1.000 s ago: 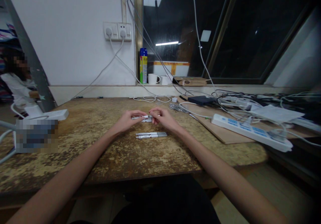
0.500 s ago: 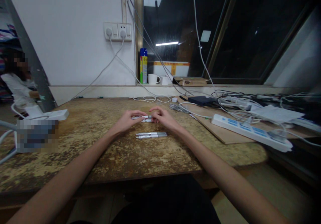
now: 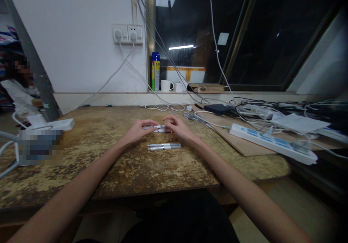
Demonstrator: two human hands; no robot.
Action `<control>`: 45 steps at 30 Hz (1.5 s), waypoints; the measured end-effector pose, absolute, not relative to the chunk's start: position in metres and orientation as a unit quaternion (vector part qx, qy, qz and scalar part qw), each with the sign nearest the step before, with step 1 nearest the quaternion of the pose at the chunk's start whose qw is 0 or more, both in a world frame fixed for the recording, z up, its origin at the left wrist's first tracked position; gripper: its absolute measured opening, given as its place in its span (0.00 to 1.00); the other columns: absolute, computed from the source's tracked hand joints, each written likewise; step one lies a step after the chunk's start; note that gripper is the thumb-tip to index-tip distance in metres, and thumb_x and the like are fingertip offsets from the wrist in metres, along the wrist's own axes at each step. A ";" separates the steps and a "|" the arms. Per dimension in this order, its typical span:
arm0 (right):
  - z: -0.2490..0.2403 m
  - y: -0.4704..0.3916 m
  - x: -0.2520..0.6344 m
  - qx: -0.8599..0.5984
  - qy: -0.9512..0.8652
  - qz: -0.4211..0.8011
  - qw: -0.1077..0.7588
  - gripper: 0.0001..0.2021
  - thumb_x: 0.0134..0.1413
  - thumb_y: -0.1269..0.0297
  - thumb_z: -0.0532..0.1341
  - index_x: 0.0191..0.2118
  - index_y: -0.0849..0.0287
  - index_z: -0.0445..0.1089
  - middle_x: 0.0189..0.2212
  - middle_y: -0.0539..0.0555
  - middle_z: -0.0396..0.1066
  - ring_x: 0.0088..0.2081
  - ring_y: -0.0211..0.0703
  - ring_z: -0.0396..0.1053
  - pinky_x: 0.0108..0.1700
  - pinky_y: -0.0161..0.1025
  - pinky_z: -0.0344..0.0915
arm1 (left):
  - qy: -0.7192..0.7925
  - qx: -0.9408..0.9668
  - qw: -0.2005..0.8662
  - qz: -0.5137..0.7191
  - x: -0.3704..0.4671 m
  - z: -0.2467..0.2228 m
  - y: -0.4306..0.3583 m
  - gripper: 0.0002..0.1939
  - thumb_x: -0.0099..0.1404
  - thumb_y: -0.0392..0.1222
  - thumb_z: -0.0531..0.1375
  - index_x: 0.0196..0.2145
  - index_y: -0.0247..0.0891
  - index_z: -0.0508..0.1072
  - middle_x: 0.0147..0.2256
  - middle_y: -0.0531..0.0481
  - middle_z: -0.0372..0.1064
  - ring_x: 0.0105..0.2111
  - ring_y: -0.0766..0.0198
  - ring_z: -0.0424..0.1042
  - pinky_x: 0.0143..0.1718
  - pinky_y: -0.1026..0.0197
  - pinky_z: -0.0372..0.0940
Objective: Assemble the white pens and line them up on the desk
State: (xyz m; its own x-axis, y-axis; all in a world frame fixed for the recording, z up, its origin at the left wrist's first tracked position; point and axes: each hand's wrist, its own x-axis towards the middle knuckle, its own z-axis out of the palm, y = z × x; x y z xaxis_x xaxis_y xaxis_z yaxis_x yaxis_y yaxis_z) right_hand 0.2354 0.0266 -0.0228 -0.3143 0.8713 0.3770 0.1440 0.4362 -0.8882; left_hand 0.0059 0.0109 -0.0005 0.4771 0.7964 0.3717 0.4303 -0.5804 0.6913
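Observation:
Over the middle of the worn wooden table (image 3: pixel 119 174), both hands are at a small group of white and grey pens (image 3: pixel 160 130). My left hand (image 3: pixel 140 130) has thumb and fingers closed around the left end of the upper pen. At the right end, my right hand (image 3: pixel 178 127) pinches the pens, its index finger bent above them; the fingers partly hide how many there are. Nearer to me, two more pens (image 3: pixel 164 147) lie side by side on the table, pointing left and right, touched by neither hand.
A white power strip (image 3: pixel 272 143) rests on a brown board (image 3: pixel 236 139) at right, with tangled cables behind. Another white strip (image 3: pixel 63 125) is at left, where a person (image 3: pixel 19 90) sits beyond. A spray can (image 3: pixel 156 72) and white mug (image 3: pixel 165 86) stand on the sill.
My right hand's fingers have shifted slightly right, so a little more of the pens' right ends shows. My left hand and the two nearer pens stay in place.

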 end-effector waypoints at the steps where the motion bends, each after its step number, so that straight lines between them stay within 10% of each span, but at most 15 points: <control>1: -0.022 0.026 0.235 -0.359 -0.708 0.399 0.458 0.14 0.56 0.64 0.57 0.47 0.58 0.68 0.26 0.47 0.70 0.27 0.39 0.67 0.33 0.37 0.63 | 0.374 0.819 0.262 0.349 0.006 0.000 0.011 0.18 0.67 0.53 0.63 0.47 0.40 0.82 0.46 0.46 0.81 0.46 0.53 0.77 0.54 0.52 0.66; 39: -0.019 0.022 0.239 -0.325 -0.661 0.533 0.416 0.10 0.54 0.61 0.64 0.42 0.57 0.74 0.25 0.48 0.66 0.29 0.39 0.62 0.31 0.36 0.56 | 0.359 0.821 0.245 0.370 0.010 0.003 0.006 0.14 0.63 0.49 0.66 0.43 0.41 0.83 0.44 0.44 0.82 0.44 0.52 0.79 0.52 0.52 0.70; 45: -0.011 0.017 0.239 -0.318 -0.635 0.558 0.429 0.11 0.57 0.60 0.63 0.44 0.57 0.73 0.28 0.49 0.68 0.30 0.39 0.63 0.33 0.36 0.60 | 0.424 0.727 0.318 0.436 0.010 -0.002 0.015 0.27 0.54 0.53 0.73 0.48 0.38 0.77 0.40 0.43 0.82 0.41 0.51 0.80 0.44 0.53 0.71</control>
